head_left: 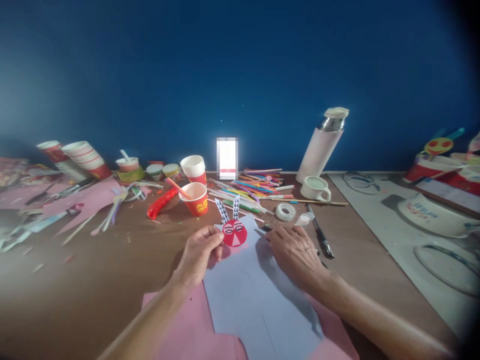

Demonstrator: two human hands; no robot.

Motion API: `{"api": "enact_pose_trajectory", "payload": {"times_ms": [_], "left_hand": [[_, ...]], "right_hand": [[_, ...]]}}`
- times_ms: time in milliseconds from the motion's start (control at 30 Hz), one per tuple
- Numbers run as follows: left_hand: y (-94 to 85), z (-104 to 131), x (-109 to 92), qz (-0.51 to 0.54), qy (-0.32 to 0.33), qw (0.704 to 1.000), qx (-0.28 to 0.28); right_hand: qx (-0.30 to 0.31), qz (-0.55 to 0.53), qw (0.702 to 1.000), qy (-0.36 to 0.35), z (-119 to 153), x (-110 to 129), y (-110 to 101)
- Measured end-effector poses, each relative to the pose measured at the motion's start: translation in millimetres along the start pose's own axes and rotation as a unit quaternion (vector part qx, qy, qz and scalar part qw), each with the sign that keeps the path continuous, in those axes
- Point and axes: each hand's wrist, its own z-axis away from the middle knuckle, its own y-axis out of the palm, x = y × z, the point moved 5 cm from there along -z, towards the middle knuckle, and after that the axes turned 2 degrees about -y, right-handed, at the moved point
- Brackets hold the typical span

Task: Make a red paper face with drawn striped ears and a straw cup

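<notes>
A round red paper face (235, 233) with drawn eyes, a pale triangle and two patterned white ears is held at its left edge by my left hand (202, 251), thumb against fingers. It is above the top of a white paper sheet (258, 300), which lies over pink paper (183, 325). My right hand (296, 252) is at the sheet's upper right, palm down, its fingers curled by a small dark object (265, 228). Whether the fingers grip that object is hard to make out.
Behind the hands are colored sticks and pens (251, 192), a tape roll (285, 211), a black pen (320, 232), a cup (315, 188) and a tall bottle (320, 147). Paper cups (195, 200) and a red tool (162, 203) stand or lie left; a bowl (435, 215) is right.
</notes>
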Motion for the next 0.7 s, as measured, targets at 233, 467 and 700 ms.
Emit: {"api": "enact_pose_trajectory", "payload": {"times_ms": [233,467,700], "left_hand": [[3.1,4,3,-0.036,-0.007,0.999,0.006],[10.9,7,2,-0.053,0.001,0.998,0.034],[13.9,9,3,-0.054,-0.014,0.998,0.034]], "right_hand": [[-0.067,-0.174,0.982,-0.004,-2,4,-14],[0.005,-0.349,0.931,0.105,-3,3,-11],[0.037,-0.460,0.872,0.164,0,3,-5]]}}
